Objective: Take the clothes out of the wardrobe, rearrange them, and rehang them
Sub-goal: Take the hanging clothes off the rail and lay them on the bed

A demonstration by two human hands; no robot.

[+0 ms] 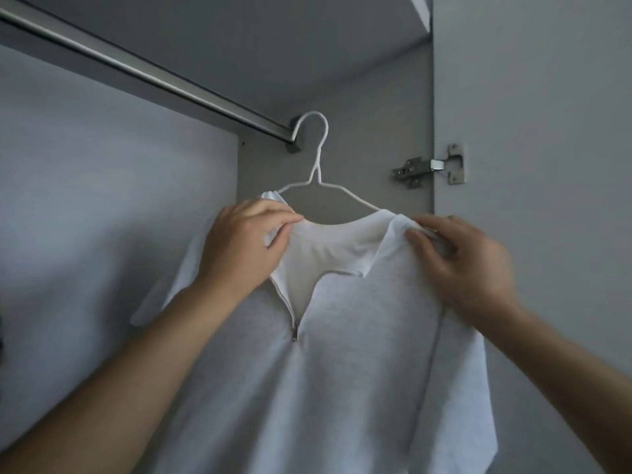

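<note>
Grey wardrobe (359, 63) interior, rail (143, 73) running up-left to right, door hinge (431, 167) at the right. White hanger (316, 155) hooked at the rail's right end, beside the bracket, carrying a pale zip-neck shirt (342, 371). Left hand (241, 248) pinching the collar at the left shoulder; right hand (468, 265) pinching the fabric at the right shoulder. Hands apart, one per shoulder, probably to square the shirt on the hanger and stop it sliding off. Likely straightening after rehanging, or steadying before lifting off; cannot tell which. Zip half open, so collar flopped wide.
</note>
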